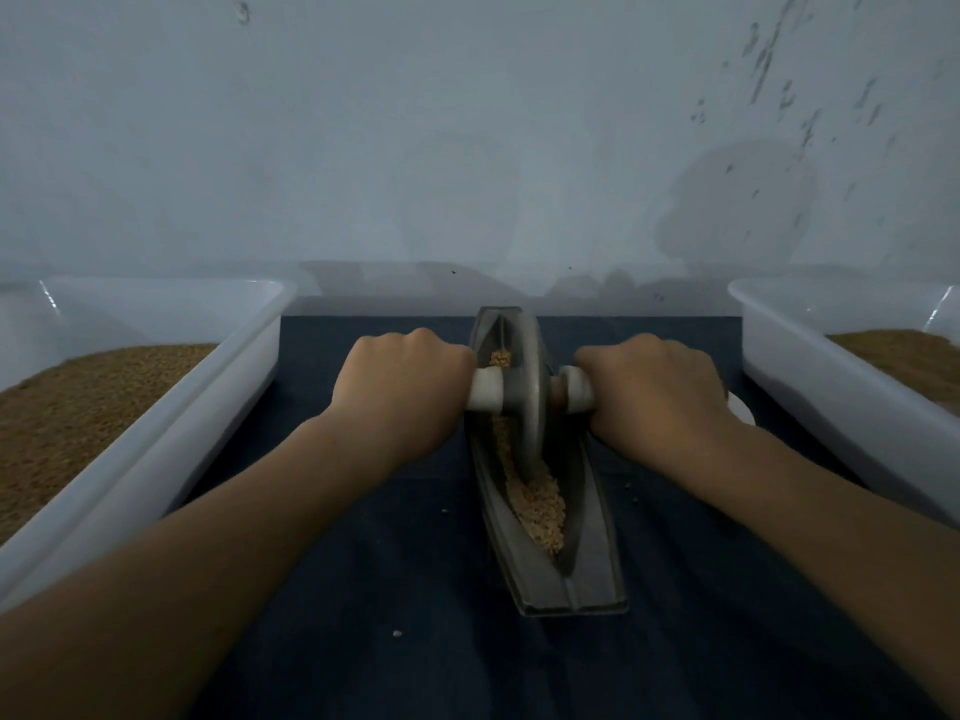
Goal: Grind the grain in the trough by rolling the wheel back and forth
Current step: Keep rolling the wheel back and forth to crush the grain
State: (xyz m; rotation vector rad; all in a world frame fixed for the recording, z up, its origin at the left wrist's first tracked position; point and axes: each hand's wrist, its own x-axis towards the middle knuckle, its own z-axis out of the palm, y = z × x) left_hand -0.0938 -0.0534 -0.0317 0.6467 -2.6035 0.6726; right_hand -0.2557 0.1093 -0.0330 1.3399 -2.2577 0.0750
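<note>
A long grey metal trough (597, 563) lies lengthwise on a dark cloth, pointing away from me. A grey metal wheel (530, 402) stands upright in its far half. A pale axle handle (485, 394) sticks out on each side of the wheel. My left hand (400, 392) grips the left end, my right hand (654, 397) grips the right end. Crushed tan grain (537, 504) lies heaped in the near part of the trough, and a little shows just beyond the wheel.
A white plastic tray (182, 439) with brown grain stands at the left. Another white tray (831, 397) with brown grain stands at the right. A pale wall rises close behind the trough. A few stray grains lie on the dark cloth (395, 589).
</note>
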